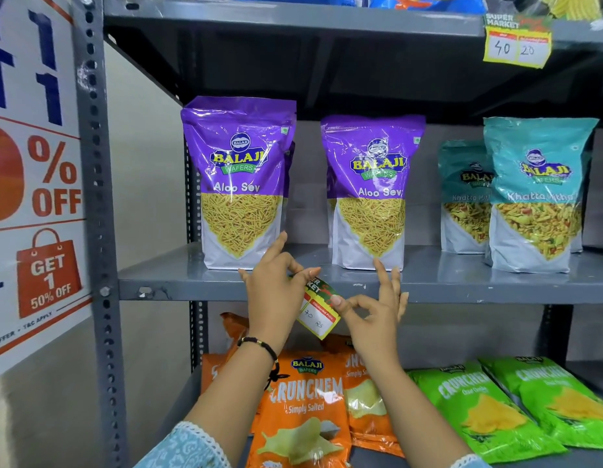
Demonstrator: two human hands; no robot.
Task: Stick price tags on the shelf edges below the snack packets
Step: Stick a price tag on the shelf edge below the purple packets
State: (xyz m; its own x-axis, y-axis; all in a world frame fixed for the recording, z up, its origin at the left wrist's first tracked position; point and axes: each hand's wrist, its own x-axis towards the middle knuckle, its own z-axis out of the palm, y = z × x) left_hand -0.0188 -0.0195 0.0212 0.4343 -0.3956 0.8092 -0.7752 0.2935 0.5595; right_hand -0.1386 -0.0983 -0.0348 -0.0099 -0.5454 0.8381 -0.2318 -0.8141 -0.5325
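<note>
Head view: both hands meet at the grey shelf edge (225,289) between the two purple Aloo Sev packets, with a yellow price tag (318,309) held between them. The left hand (276,292) pinches the tag's upper corner at about 10 o'clock from the tag's middle, thumb and forefinger closed on it, the other fingers loosely spread. The right hand (374,312) nips the tag's right border at 3 o'clock with thumb and forefinger, its remaining fingers fanned upward toward the right Aloo Sev packet (371,190). The tag hangs tilted, its top lying against or just in front of the edge (contact cannot be told) and its lower part, marked 70 Rs, dropping below the edge toward the orange Crunchem packets (303,400) at 6 o'clock.

To do this step well, I judge the tag should first be levelled, turning its low corner up until its top runs parallel with the edge. It seems best centred beneath the left Aloo Sev packet (241,184), at 11 o'clock, or midway between the pair. Then press the top strip flat, smoothing outward, as on the tag already stuck to the upper shelf (516,42) at 1 o'clock.
</note>
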